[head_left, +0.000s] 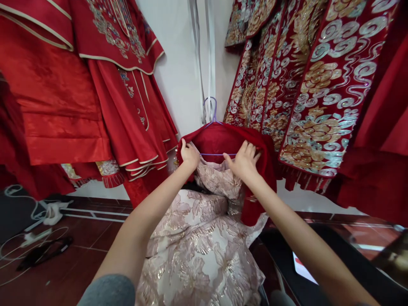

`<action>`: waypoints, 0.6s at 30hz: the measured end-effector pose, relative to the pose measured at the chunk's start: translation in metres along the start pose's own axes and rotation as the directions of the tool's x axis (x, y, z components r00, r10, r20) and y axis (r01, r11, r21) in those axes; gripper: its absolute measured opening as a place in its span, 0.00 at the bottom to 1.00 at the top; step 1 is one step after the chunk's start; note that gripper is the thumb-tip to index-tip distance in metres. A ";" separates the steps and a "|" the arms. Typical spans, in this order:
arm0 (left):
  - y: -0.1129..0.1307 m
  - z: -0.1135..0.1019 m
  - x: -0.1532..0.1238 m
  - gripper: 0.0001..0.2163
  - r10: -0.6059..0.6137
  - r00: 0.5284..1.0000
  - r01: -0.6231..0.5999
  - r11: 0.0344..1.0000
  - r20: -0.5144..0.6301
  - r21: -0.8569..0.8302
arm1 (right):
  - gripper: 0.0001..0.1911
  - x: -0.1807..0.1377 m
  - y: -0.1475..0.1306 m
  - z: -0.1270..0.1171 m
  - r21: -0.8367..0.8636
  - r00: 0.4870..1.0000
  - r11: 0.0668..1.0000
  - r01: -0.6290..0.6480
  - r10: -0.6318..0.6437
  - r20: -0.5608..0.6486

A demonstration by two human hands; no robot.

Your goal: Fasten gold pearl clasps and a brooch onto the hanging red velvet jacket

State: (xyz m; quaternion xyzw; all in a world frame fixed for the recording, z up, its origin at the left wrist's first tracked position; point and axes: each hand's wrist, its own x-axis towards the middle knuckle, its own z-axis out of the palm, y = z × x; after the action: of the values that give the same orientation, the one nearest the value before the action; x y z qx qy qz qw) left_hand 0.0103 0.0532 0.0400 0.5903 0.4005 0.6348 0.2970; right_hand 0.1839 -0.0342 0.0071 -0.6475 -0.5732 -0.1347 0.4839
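Note:
A dark red jacket hangs on a thin purple hanger, its front spread apart so the hanger's lower bar shows. My left hand is closed on the left edge of the jacket, thumb upward and the other fingers partly hidden. On the right side of the opening, my right hand lies against the jacket with its fingers apart and its thumb pointing left. Between and below my hands is a pale pink brocade dress with a shiny floral pattern; its upper part sits inside the jacket's opening.
Red garments with cream trim hang at left, and a heavily embroidered red garment hangs at right. White cables and a power strip lie on the tiled floor. A phone rests on a dark surface under my right arm.

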 end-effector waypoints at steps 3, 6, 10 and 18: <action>0.001 -0.002 0.005 0.11 0.100 0.994 -0.105 0.963 0.031 0.249 | 0.44 0.022 0.015 -0.011 -0.116 0.999 0.992 -0.048 0.045 -0.029; 0.001 -0.001 0.009 0.17 0.163 0.986 -0.157 0.900 0.019 0.407 | 0.40 0.043 0.023 -0.015 -0.201 0.994 0.974 -0.109 0.100 -0.050; 0.009 -0.003 0.011 0.20 0.177 0.984 -0.153 0.708 0.037 0.689 | 0.39 0.067 0.026 -0.019 -0.264 0.978 0.946 -0.190 0.207 0.035; 0.034 -0.027 0.035 0.25 -0.072 0.993 -0.057 0.383 0.092 0.922 | 0.36 0.138 0.057 -0.049 -0.089 0.923 0.981 -0.175 0.195 0.333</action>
State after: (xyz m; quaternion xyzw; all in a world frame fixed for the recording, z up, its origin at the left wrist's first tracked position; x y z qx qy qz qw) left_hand -0.0180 0.0616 0.0875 0.6898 0.6701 0.2685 -0.0556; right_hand 0.2948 0.0194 0.1049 -0.7258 -0.5803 0.0088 0.3694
